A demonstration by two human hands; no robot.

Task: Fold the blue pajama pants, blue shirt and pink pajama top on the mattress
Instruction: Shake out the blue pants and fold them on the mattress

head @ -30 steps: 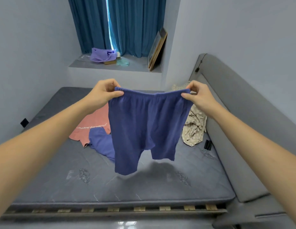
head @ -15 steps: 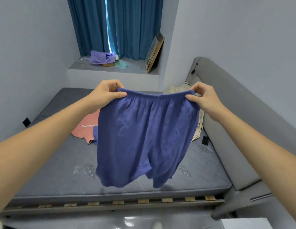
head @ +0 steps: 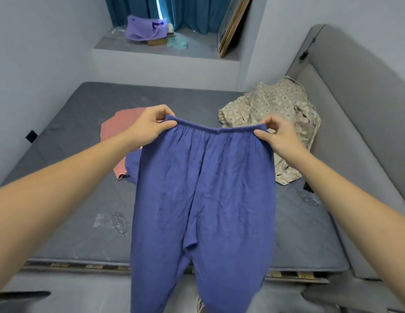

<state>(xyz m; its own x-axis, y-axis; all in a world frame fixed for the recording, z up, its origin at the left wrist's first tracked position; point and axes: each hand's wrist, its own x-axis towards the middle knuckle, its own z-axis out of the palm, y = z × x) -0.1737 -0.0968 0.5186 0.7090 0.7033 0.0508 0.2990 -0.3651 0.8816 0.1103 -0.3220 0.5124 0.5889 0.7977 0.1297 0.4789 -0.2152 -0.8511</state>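
I hold the blue pajama pants (head: 203,199) up by the elastic waistband, spread flat in front of me, legs hanging down past the mattress's near edge. My left hand (head: 149,127) pinches the waistband's left corner and my right hand (head: 278,136) pinches the right corner. Behind the pants, on the grey mattress (head: 79,177), lies the pink pajama top (head: 117,129), partly hidden by my left arm. A bit of the blue shirt (head: 131,168) shows beside it, mostly covered by the pants.
A beige patterned garment (head: 278,109) lies crumpled at the mattress's far right against the grey padded headboard (head: 355,109). A window ledge (head: 165,48) beyond the bed holds a purple bag and a leaning frame. Wooden bed slats (head: 84,266) show at the near edge.
The pants have come closer and lower, so their legs now hang past the mattress's near edge. My view has tilted down. Both hands keep their grip on the waistband.
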